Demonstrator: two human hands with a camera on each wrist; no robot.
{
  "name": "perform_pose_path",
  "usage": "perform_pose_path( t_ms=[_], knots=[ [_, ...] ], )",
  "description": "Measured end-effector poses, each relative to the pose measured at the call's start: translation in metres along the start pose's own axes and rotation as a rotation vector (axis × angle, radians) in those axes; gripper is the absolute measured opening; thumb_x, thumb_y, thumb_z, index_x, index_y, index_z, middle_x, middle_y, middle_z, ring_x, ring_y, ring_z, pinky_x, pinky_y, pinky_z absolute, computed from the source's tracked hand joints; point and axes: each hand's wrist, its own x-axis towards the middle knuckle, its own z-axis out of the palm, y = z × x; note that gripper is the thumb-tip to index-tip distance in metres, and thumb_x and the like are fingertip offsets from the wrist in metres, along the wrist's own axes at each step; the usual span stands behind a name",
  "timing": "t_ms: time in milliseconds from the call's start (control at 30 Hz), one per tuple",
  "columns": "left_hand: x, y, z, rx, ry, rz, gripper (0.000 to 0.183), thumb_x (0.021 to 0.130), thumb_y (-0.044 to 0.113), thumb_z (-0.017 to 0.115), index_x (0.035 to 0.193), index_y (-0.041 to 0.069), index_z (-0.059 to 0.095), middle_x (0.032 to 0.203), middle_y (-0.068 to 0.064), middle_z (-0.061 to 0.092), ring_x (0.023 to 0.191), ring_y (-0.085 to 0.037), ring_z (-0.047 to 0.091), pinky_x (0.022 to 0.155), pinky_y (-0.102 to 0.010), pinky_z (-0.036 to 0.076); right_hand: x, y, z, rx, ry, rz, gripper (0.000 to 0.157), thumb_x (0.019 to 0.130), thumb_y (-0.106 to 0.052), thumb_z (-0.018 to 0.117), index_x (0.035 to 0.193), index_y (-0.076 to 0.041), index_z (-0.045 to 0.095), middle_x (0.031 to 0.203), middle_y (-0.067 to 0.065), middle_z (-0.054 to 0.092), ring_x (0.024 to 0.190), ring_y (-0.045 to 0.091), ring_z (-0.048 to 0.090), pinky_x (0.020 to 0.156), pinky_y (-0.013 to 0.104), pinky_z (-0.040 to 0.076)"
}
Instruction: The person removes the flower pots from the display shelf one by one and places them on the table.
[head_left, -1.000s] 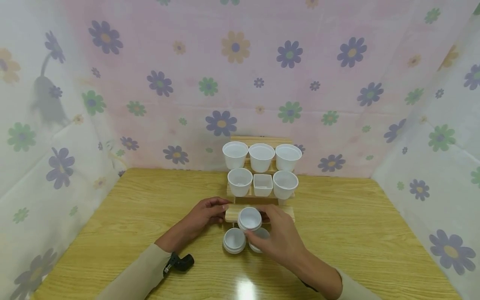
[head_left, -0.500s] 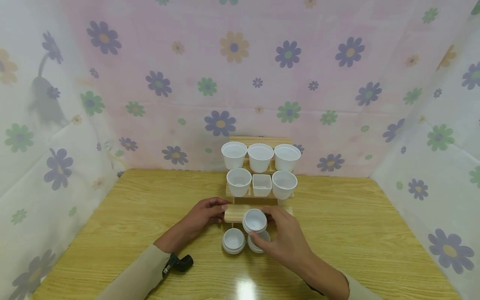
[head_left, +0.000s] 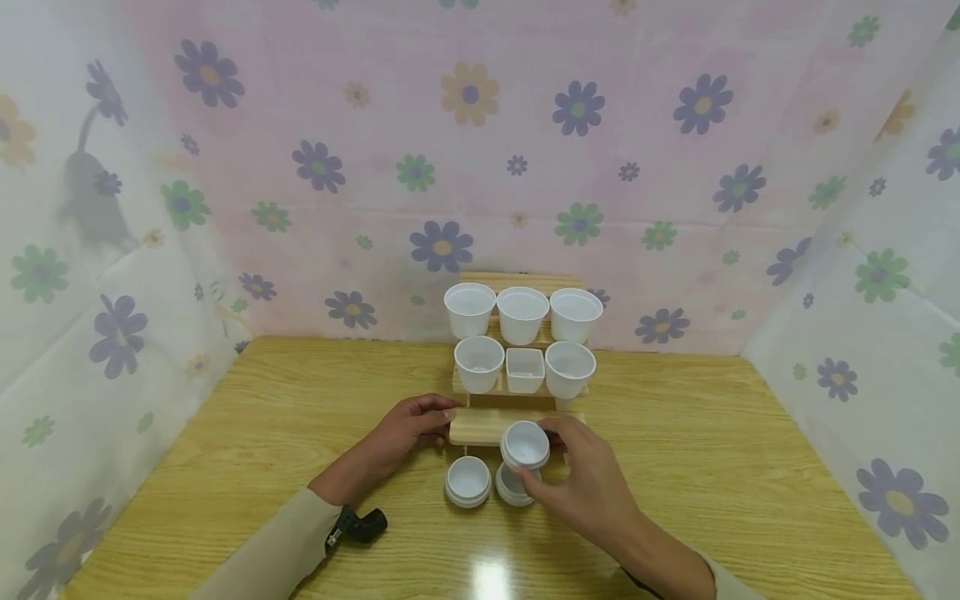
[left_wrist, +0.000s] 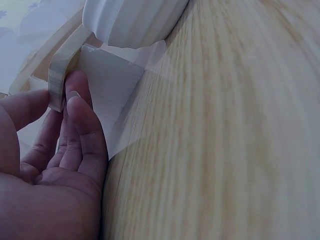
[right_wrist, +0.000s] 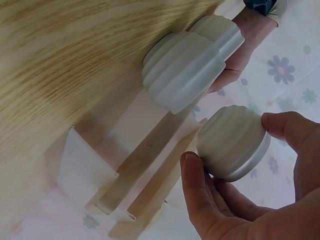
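Held pot (head_left: 525,443): only head view shows inside.

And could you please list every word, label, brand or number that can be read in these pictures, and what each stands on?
No readable text in any view.
White pot in the right hand: no lettering visible.
Wooden stand: only wood grain visible.
Dark wrist device: too small to tell whether it bears marks.
Backdrop cloth: printed flowers, no words visible.
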Motion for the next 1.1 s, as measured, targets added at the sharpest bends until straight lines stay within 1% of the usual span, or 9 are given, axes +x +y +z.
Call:
perform_pose_path(
  t_ms=[133, 400, 500, 700, 900, 1100],
  knots=[
    [0.001, -0.001, 0.001, -0.006, 0.003, -0.004, 0.04, 0.107, 0.025, 0.066, 0.136, -0.002, 0.065, 0.103, -0.004, 0.069, 0.092, -0.015, 0.065, 0.08, -0.028, 0.057, -0.002, 0.001, -0.002, 0.002, 0.003, 0.01, 0.057, 0.074, -0.012, 0.098, 0.121, -0.004, 0.067, 0.111, 0.004, 0.071, 0.095, 0.016, 0.07, 0.078, 0.035, 0.062],
    [0.0, -0.002, 0.0, 0.002, 0.003, 0.005, 0.04, 0.108, 0.026, 0.065, 0.136, -0.003, 0.064, 0.104, -0.005, 0.07, 0.091, -0.016, 0.064, 0.08, -0.028, 0.057, -0.007, 0.002, -0.005, 0.005, 0.006, -0.002, 0.055, 0.075, -0.012, 0.097, 0.12, -0.005, 0.067, 0.109, 0.003, 0.07, 0.094, 0.015, 0.071, 0.079, 0.035, 0.063],
    [0.0, -0.002, 0.001, -0.002, 0.004, 0.005, 0.04, 0.108, 0.025, 0.065, 0.136, -0.003, 0.064, 0.104, -0.004, 0.069, 0.091, -0.016, 0.064, 0.08, -0.028, 0.056, -0.009, 0.002, -0.006, -0.002, 0.014, 0.004, 0.054, 0.075, -0.011, 0.097, 0.119, -0.006, 0.067, 0.109, 0.001, 0.07, 0.095, 0.013, 0.07, 0.08, 0.034, 0.063],
    [-0.001, -0.001, 0.001, -0.003, 0.007, 0.0, 0.04, 0.108, 0.024, 0.065, 0.136, -0.003, 0.064, 0.104, -0.005, 0.069, 0.09, -0.015, 0.064, 0.079, -0.028, 0.056, -0.013, 0.003, -0.009, -0.022, 0.016, 0.025, 0.055, 0.075, -0.011, 0.098, 0.12, -0.007, 0.068, 0.109, 0.0, 0.071, 0.095, 0.014, 0.07, 0.081, 0.034, 0.062],
    [-0.001, 0.0, 0.001, 0.008, 0.007, -0.005, 0.039, 0.108, 0.025, 0.064, 0.137, -0.003, 0.064, 0.105, -0.005, 0.069, 0.092, -0.015, 0.064, 0.08, -0.028, 0.056, -0.015, 0.005, -0.013, -0.022, 0.028, 0.012, 0.054, 0.075, -0.01, 0.097, 0.12, -0.007, 0.068, 0.109, -0.001, 0.071, 0.095, 0.015, 0.071, 0.082, 0.031, 0.062],
    [-0.001, 0.001, 0.001, 0.012, 0.006, -0.01, 0.038, 0.109, 0.025, 0.063, 0.137, -0.001, 0.064, 0.105, -0.005, 0.068, 0.092, -0.016, 0.064, 0.08, -0.028, 0.056, -0.017, 0.007, -0.015, -0.015, 0.035, -0.001, 0.053, 0.075, -0.009, 0.097, 0.119, -0.005, 0.068, 0.109, 0.002, 0.071, 0.094, 0.016, 0.072, 0.082, 0.03, 0.062]
  ],
)
